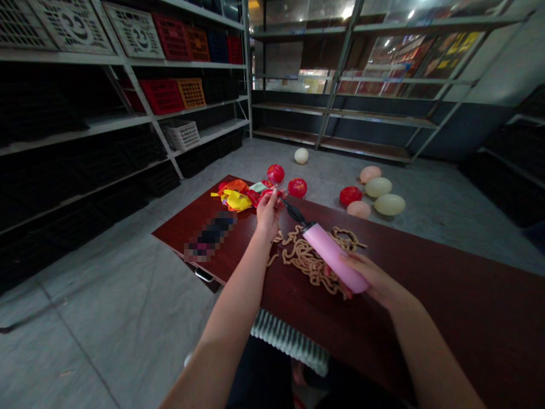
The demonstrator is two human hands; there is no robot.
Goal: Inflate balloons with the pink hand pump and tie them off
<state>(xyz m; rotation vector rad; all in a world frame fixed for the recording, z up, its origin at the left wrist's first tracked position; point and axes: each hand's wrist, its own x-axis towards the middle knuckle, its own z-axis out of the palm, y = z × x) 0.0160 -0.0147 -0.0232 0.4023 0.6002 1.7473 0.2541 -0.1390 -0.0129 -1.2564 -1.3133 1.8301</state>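
My right hand is wrapped round the lower end of a pink balloon pump, which slants up and left over the table. The pump's black nozzle points at my left hand. With fingertips pinched, my left hand holds a limp red balloon by the nozzle tip; whether it is on the tip I cannot tell. Just beyond that hand lies a pile of deflated balloons, yellow, orange and red. Beneath the pump, tan cord-like strands lie tangled on the dark red table.
A blurred dark object lies at the table's left. Inflated red balloons and pale balloons rest on the floor beyond the table. Shelving with plastic crates stands left; more metal shelves stand at the back.
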